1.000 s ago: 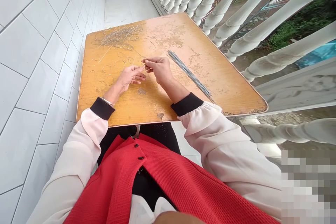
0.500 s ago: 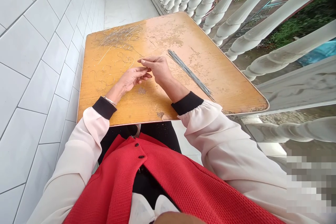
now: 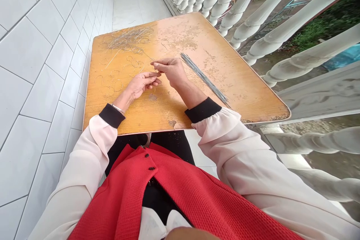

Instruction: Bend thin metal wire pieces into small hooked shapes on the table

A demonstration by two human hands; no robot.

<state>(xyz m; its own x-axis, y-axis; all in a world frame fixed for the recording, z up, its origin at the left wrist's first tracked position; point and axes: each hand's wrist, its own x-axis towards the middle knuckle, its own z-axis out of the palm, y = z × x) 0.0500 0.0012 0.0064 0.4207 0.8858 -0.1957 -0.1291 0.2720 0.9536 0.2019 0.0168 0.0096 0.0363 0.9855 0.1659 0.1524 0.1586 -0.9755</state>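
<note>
Over the near middle of the table, my left hand [image 3: 142, 84] and my right hand [image 3: 174, 73] meet, fingertips nearly touching. Both pinch a thin wire that is mostly hidden by the fingers and hard to make out. My right thumb and index finger press together just above the left fingertips. To the right of my right hand lies a bundle of straight grey metal wires [image 3: 204, 78]. A loose tangle of thin wires [image 3: 128, 39] rests at the far left of the table, and several curled wire pieces [image 3: 108, 82] are scattered left of my left hand.
The worn orange wooden table [image 3: 244, 101] has peeling patches and a pale edge. A small heap of tiny bits [image 3: 152, 97] lies below my hands. White tiled wall [image 3: 36, 82] stands close on the left; a white balustrade [image 3: 253, 30] runs along the right.
My right hand has moved slightly to the right and up, its fingers still pinched. The left hand stays almost in place. The bundle and tangle lie as before.
</note>
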